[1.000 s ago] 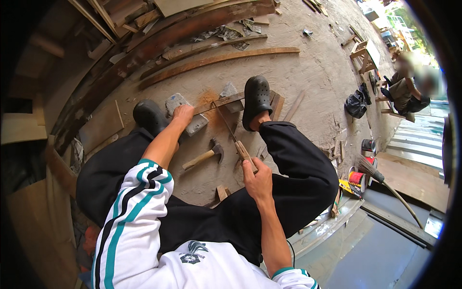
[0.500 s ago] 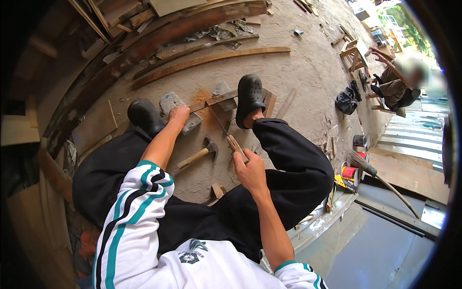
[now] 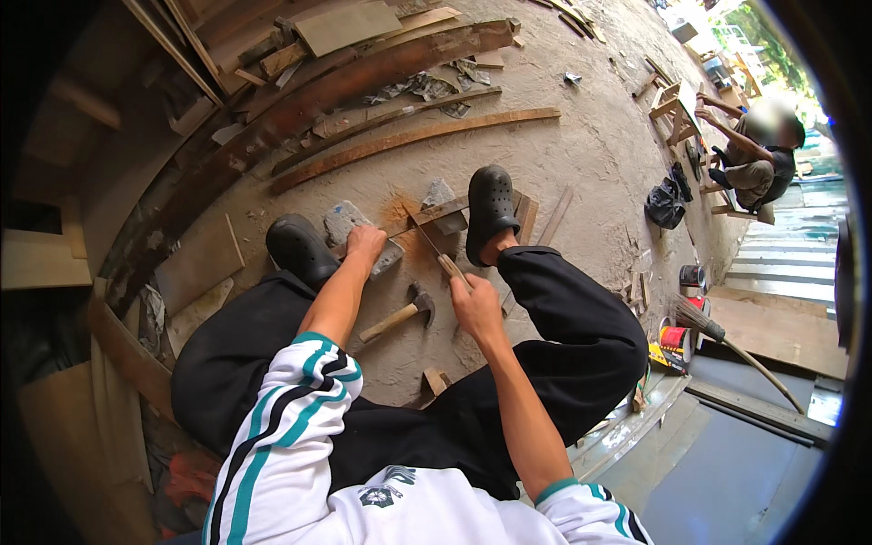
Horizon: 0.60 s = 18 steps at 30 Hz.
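The right hand [image 3: 477,304] is closed around the handle of a saw [image 3: 427,241]. The left hand [image 3: 365,243] presses down on a wood strip [image 3: 436,211] on the floor [image 3: 581,154]. Orange dust lies there, yet the strip is not cut through. A hammer [image 3: 400,313] lies near.

A rough open-air woodworking yard is shown. The bare concrete floor [image 3: 581,136] is dusted with sawdust and littered with offcuts. Long curved wooden planks [image 3: 409,141] are laid across it, and stacked timber boards [image 3: 227,45] are piled along the edge. A wooden-handled claw hammer [image 3: 400,313] is left on the ground, a straw broom [image 3: 718,331] and paint tins [image 3: 677,338] are kept nearby, and another person [image 3: 758,159] is seated among small wooden stools [image 3: 672,95] at the far side.
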Each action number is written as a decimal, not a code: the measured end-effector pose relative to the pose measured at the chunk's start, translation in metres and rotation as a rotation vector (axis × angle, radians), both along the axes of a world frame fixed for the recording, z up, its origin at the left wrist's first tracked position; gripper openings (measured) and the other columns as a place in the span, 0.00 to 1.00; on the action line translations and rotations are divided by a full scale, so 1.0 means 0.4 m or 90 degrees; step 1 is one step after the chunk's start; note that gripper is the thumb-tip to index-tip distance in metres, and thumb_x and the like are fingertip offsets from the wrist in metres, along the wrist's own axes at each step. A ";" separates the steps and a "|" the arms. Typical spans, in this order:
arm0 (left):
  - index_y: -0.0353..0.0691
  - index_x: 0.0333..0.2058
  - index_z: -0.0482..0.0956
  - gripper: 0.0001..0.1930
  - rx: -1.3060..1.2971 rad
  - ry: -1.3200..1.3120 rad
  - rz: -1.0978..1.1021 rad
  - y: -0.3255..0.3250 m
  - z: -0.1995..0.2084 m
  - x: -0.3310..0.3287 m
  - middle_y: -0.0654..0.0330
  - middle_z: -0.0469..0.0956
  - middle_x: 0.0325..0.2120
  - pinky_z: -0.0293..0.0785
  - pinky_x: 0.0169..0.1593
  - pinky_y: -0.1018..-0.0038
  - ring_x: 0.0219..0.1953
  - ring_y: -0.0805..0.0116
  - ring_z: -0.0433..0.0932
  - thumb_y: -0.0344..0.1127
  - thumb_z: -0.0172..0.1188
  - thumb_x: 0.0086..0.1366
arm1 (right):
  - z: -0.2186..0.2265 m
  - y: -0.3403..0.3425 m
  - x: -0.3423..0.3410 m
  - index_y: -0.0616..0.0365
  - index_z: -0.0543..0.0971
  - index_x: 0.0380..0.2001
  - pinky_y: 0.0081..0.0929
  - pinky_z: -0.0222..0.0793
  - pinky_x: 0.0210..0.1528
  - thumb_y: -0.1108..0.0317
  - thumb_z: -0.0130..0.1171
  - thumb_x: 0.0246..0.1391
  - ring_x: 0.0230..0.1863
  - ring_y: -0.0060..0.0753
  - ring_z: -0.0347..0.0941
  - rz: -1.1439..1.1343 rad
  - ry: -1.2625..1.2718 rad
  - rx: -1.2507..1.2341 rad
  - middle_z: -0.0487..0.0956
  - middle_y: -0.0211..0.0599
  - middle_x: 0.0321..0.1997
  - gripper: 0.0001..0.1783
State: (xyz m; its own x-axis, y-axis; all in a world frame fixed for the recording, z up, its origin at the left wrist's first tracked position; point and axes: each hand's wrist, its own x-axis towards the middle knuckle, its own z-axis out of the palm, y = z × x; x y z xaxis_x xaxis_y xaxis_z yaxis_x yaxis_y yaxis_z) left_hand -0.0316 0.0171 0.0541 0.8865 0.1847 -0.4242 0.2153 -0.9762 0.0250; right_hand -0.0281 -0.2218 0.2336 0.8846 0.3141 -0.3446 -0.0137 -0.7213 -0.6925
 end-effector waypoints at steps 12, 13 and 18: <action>0.41 0.28 0.86 0.07 -0.017 -0.056 0.004 0.036 -0.036 -0.025 0.53 0.84 0.32 0.80 0.39 0.62 0.37 0.55 0.84 0.28 0.58 0.55 | 0.103 -0.013 -0.022 0.70 0.76 0.26 0.52 0.68 0.40 0.57 0.52 0.54 0.36 0.71 0.73 0.007 -0.016 -0.011 0.75 0.70 0.28 0.21; 0.42 0.28 0.86 0.07 -0.017 -0.052 -0.002 0.030 -0.031 -0.023 0.53 0.84 0.32 0.80 0.39 0.62 0.37 0.55 0.84 0.29 0.58 0.55 | 0.106 -0.014 -0.003 0.70 0.76 0.26 0.52 0.68 0.40 0.57 0.52 0.54 0.35 0.70 0.74 0.003 -0.017 -0.033 0.75 0.69 0.28 0.21; 0.43 0.43 0.82 0.12 -0.012 0.046 0.021 0.020 0.006 -0.029 0.53 0.82 0.41 0.79 0.43 0.64 0.44 0.57 0.82 0.33 0.58 0.60 | 0.149 -0.039 0.024 0.62 0.74 0.47 0.42 0.72 0.42 0.52 0.61 0.54 0.35 0.54 0.79 -0.007 -0.034 0.000 0.79 0.58 0.27 0.26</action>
State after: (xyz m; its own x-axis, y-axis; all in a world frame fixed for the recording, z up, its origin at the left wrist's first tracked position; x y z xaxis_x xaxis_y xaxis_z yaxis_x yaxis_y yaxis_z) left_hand -0.0432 0.0253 0.0567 0.8472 0.2042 -0.4905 0.2491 -0.9681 0.0271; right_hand -0.0186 -0.2374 0.2933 0.9056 0.3038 -0.2960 0.0155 -0.7211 -0.6927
